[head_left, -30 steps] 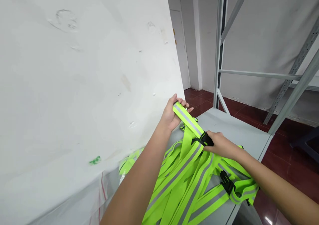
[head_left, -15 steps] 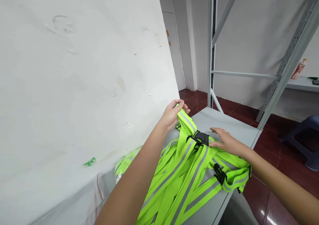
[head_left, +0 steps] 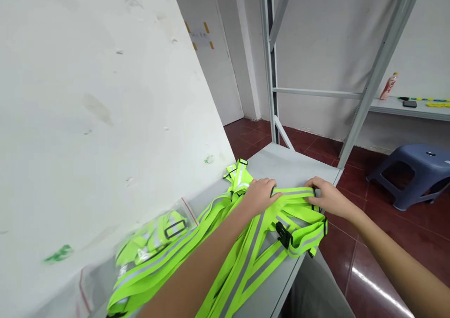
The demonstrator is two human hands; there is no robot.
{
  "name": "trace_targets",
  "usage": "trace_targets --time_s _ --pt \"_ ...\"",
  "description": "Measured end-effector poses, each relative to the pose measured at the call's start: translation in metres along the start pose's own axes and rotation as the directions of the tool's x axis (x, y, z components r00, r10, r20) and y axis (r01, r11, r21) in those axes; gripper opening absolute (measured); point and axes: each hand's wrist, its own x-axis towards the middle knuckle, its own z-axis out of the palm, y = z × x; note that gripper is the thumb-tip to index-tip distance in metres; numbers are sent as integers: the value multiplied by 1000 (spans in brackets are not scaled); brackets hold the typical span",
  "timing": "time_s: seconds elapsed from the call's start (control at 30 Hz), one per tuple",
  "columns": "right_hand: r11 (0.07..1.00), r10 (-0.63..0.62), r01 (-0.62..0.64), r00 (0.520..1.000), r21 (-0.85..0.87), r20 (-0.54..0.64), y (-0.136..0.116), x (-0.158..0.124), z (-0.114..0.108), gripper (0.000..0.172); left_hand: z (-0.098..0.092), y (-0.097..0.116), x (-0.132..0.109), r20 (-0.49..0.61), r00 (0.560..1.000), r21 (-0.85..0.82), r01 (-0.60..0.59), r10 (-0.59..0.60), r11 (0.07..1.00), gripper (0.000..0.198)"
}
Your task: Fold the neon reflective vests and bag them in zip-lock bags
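Note:
A heap of neon-yellow reflective vest straps [head_left: 253, 243] with grey stripes lies along the grey shelf. My left hand [head_left: 259, 195] is closed on one strap in the middle of the heap, a bit of black trim showing by its fingertips. At the right, my right hand [head_left: 326, 198] pinches the end of the same stretch of strap, beside a black slider [head_left: 315, 200]. Between the hands the strap runs nearly straight. A black side-release buckle [head_left: 283, 235] lies just below. Other strap ends with black sliders [head_left: 242, 162] rest beyond my left hand.
A clear zip bag [head_left: 158, 236] with a folded neon vest lies against the white panel [head_left: 105, 121]. Metal uprights [head_left: 269, 64] rise behind the shelf [head_left: 291, 165]. A blue stool [head_left: 415, 168] stands at right; a bottle [head_left: 389, 86] and phone [head_left: 409, 104] sit on a far ledge.
My left hand has let go of the raised strap end and come down onto the heap. My right hand has closed on a strap end. The view has turned right.

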Motion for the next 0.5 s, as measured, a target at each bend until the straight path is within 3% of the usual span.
trace_targets --time_s 0.17,0.3,0.4,0.5 --pt "943 59 3 983 332 -176 -6 -10 3 30 8 -15 -4 -85 996 -126 8 -18 992 46" --pt "857 190 -55 958 512 -215 -21 -9 11 41 -2 -20 -4 -92 996 -206 -22 3 978 67" --pt "860 183 -23 946 510 -267 -34 -2 14 39 -14 -20 -8 -101 991 -126 -98 86 987 66" --pt "911 108 38 939 411 -327 -44 5 16 34 -19 -20 -18 -70 993 -104 -101 94 989 67"
